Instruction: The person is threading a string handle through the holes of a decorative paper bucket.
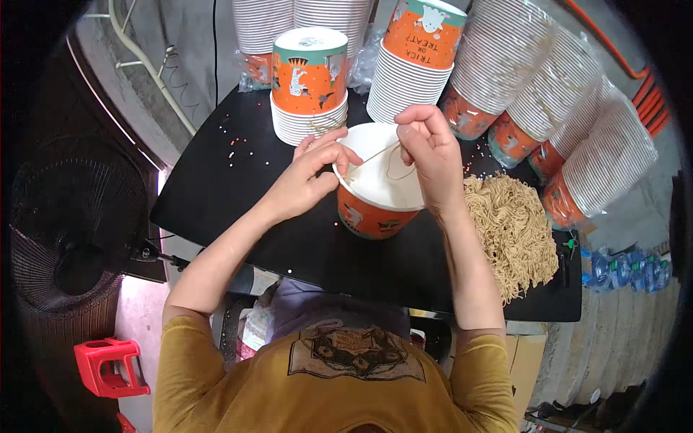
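An orange paper bucket with a white inside and printed figures stands upright on the black table in front of me. A thin tan string is stretched over its mouth, with a loose loop hanging inside. My left hand is closed at the left rim, its fingertips pinching the string where it meets the bucket wall. Whether the string passes through a hole there is hidden by the fingers. Above the right side of the rim, my right hand pinches the string's other part between thumb and fingers.
A heap of tan strings lies right of the bucket. Nested bucket stacks stand behind it, and plastic-wrapped stacks lean at the right. Small bits dot the black table. A fan and red stool are left.
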Tool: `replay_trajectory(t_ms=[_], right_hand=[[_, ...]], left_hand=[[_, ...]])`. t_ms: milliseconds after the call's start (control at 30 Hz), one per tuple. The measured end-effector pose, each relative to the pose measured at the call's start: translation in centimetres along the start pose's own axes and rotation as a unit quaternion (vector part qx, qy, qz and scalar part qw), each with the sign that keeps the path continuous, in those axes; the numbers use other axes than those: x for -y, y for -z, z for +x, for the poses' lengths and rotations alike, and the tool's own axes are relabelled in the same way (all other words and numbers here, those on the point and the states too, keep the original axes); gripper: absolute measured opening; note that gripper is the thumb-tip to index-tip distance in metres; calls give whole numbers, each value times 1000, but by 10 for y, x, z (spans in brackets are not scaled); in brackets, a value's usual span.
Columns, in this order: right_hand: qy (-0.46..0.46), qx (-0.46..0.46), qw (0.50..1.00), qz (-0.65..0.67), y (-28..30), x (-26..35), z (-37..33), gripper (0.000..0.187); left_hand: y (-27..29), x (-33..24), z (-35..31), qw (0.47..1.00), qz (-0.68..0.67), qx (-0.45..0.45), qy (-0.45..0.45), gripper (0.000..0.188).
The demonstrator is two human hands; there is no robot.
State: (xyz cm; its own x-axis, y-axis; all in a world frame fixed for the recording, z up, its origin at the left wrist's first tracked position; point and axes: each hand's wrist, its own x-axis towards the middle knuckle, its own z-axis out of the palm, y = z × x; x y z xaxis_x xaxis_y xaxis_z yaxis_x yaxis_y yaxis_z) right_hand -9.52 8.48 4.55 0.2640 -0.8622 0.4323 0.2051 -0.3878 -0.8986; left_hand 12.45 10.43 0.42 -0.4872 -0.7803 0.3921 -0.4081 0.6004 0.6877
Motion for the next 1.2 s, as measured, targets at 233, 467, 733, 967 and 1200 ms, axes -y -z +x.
replay_trajectory(t_ms=[233,467,733,967,1200], right_hand=[[-81,27,982,-170,31,3,19,17],[-59,-28,968,-242,71,8,16,20],[-3,316,721,-617,42,18,10,28],[-289,377,693,-542,34,40,21,39],[-188,371,714,-562,38,42,21,32]], left_hand=[[3,12,4,979,-203,26,3,14],[5,8,3,986,-160,34,-28,18],[5,8,5,993,-2,57,-103,13],[7,6,6,987,83,50,-129,12],[7,10,13,980,99,84,-152,11]])
